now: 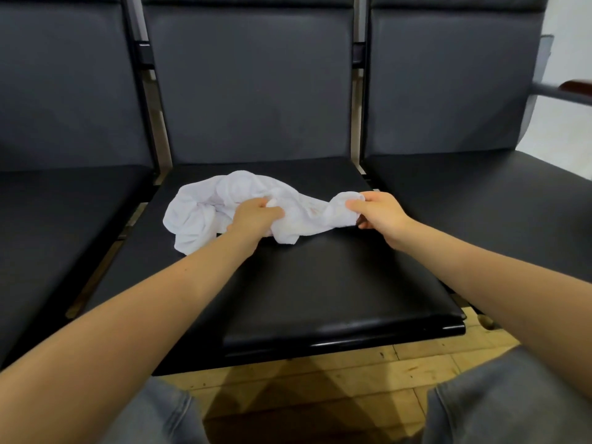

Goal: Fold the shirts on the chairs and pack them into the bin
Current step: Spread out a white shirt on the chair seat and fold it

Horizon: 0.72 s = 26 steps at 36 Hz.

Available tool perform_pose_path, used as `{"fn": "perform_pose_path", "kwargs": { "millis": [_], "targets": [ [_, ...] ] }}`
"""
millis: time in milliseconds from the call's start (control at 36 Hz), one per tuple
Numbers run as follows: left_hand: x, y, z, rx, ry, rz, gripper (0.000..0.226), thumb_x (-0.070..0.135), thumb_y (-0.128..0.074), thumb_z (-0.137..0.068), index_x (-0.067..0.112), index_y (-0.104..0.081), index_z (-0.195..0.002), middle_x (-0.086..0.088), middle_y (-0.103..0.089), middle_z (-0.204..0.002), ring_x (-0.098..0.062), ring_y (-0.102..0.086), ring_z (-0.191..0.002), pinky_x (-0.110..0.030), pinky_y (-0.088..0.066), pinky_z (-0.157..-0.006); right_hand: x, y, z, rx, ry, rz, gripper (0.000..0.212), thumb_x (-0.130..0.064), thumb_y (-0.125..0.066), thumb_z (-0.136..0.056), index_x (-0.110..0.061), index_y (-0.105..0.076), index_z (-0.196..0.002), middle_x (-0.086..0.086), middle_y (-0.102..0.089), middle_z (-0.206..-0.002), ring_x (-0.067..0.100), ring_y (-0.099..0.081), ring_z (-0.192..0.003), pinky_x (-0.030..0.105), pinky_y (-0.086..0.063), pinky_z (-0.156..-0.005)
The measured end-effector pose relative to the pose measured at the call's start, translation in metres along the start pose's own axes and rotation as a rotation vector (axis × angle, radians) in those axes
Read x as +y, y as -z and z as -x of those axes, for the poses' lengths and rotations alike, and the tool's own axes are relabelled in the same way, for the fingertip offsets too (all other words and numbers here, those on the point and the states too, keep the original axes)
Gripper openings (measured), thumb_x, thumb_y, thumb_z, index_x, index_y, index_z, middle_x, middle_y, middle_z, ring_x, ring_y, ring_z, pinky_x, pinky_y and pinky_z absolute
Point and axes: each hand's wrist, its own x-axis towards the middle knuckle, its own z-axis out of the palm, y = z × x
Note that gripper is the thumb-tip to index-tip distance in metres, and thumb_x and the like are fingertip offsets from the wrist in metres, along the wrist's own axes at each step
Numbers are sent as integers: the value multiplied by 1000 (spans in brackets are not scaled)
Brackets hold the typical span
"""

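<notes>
At the left of the frame stands a black padded chair with a leather-like seat and backrest, its seat bare. Next to it, filling the middle of the frame, is a second black padded chair of the same kind, and on the rear half of its seat lies a crumpled white cotton shirt, bunched in loose folds just left of the frame's centre and stretched out toward the right in a twisted band.

The left hand reaches in from the lower left on a bare forearm and grips a bunch of the shirt's cloth near its middle, fingers curled into the fabric. The right hand, coming in from the lower right, pinches the shirt's right end between thumb and curled fingers, close to the right edge of the middle seat.

At the right of the frame is a third black padded chair, with a dark wooden armrest on a grey metal bar at the upper right edge. Along the bottom of the frame a scuffed wooden plank floor shows between the person's knees in grey trousers.
</notes>
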Motion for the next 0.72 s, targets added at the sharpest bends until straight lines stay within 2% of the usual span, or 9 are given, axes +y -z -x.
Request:
{"fn": "perform_pose_path", "kwargs": {
  "millis": [56,167,250,333,444,500,583,667,722],
  "targets": [
    [8,4,-1,10,65,123,15,20,-62,-84,11,-50,-80,-3,-55,-81,-12,-53,-70,-20,-45,-65,-3,2,0,16,-7,-48,20,-13,-53,-95,-7,-67,-107,6,-63,-97,16,-58,-85,23,-48,-69],
    [23,19,2,-26,203,588,12,16,-58,-91,9,-56,-101,-4,-63,-111,-17,-60,-104,-28,-47,-96,-14,8,0,56,-17,-240,13,-12,-52,-96,-16,-64,-93,2,-65,-93,15,-61,-86,30,-51,-81],
    [36,33,11,-117,188,825,11,16,-59,-93,13,-62,-102,-4,-69,-98,-18,-65,-95,-31,-52,-74,-24,12,0,102,-4,-386,13,-14,-51,-97,-18,-63,-95,0,-67,-98,17,-63,-93,35,-51,-89],
    [46,47,15,-88,177,997,15,24,-66,-90,16,-65,-103,-2,-73,-87,-19,-68,-88,-32,-54,-64,-39,16,0,143,40,-493,15,-15,-49,-99,-17,-63,-101,3,-68,-109,20,-64,-104,32,-53,-84],
    [69,60,22,-11,139,1033,14,24,-65,-92,11,-62,-95,-7,-71,-85,-23,-66,-84,-36,-53,-75,-79,21,-3,218,103,-551,26,-13,-47,-99,-8,-59,-122,8,-64,-120,23,-62,-109,30,-55,-80],
    [86,68,25,-10,125,1065,16,25,-60,-95,9,-61,-96,-8,-70,-73,-23,-64,-79,-36,-51,-70,-106,22,-6,234,133,-555,25,-11,-46,-98,-8,-61,-119,9,-64,-118,23,-62,-108,28,-55,-77],
    [114,83,25,30,-31,970,27,25,-50,-100,8,-57,-119,-9,-67,-91,-23,-62,-86,-35,-49,-77,-151,25,-8,233,189,-561,22,-8,-42,-97,-17,-62,-96,6,-65,-109,20,-64,-98,26,-54,-71],
    [146,100,33,189,-189,834,24,24,-64,-90,12,-66,-111,-2,-70,-94,-18,-65,-84,-30,-52,-72,-192,33,-13,259,186,-588,28,-9,-43,-93,-11,-64,-111,11,-67,-114,27,-64,-104,35,-54,-91],
    [171,113,47,331,-338,691,19,25,-66,-89,15,-67,-104,3,-67,-96,-13,-61,-83,-25,-48,-70,-223,40,-15,244,207,-629,36,-7,-44,-91,-6,-62,-122,12,-68,-110,28,-64,-99,36,-51,-86]
  ]
}}
